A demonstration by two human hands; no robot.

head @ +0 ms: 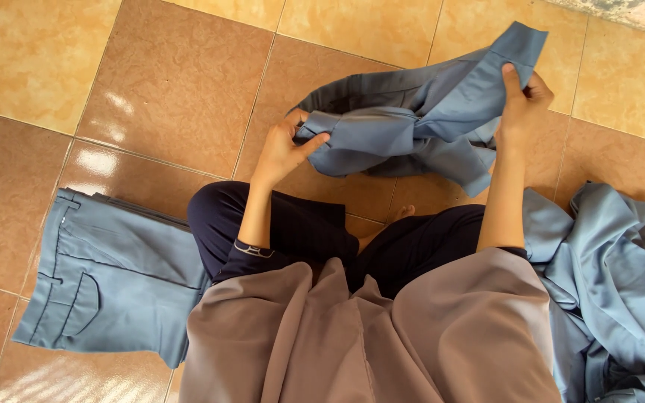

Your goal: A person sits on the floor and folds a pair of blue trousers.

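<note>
The tiled floor fills the frame in glossy orange-brown squares, and a person sits on it cross-legged, dark trouser legs and a loose grey-mauve garment taking up the lower middle. At the right edge lies a rumpled heap of blue-grey cloth, unfolded and spilling toward the lower right corner; at the lower left a folded stack of blue-grey trousers lies flat, pockets upward, just beside the person's knee. In the upper middle, held above the tiles, is one crumpled blue-grey garment, twisted through its middle with a band-like edge raised at the upper right. The right hand pinches that raised edge, thumb in front and fingers behind. The left hand grips the bunched end at centre left, thumb pressed over a fold. Both hands are closed on the cloth, none of it released. Judging from the twist between the grips, handling it well means drawing the hands apart along one seam so the fabric hangs straight, shaking the tangle out before laying it down, and matching edges as neatly as the stack at lower left.
</note>
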